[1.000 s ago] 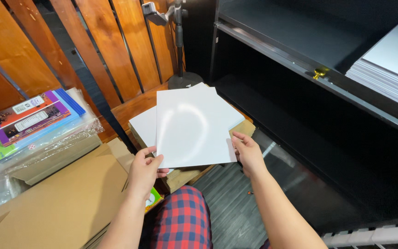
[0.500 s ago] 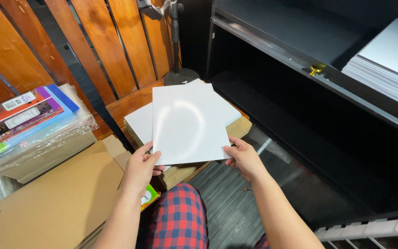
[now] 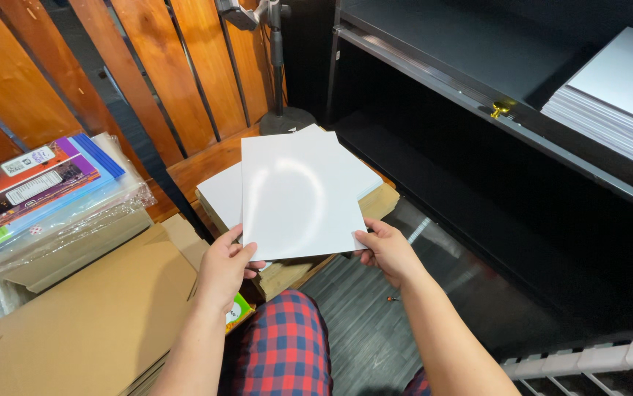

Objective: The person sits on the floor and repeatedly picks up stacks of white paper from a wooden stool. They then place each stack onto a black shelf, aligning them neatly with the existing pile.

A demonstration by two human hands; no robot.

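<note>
A glossy white sheet [image 3: 298,194] is held up in front of me by its near edge. My left hand [image 3: 225,268] pinches its lower left corner. My right hand [image 3: 386,249] grips its lower right corner. Under it lies another white sheet [image 3: 221,194] on top of a stack [image 3: 379,202] in a brown cardboard box. My knee in red and blue plaid trousers [image 3: 283,345] is below the hands.
Flat brown cardboard [image 3: 89,323] lies at the left, with coloured packs in clear plastic wrap [image 3: 30,187] behind it. A black shelf unit [image 3: 507,132] at the right carries a stack of white sheets [image 3: 617,103]. A stand with a round base [image 3: 285,117] is against wooden slats.
The white sheet has stayed in both hands, lifted slightly above the stack. The view has shifted a little; the hands sit closer together on the near edge.
</note>
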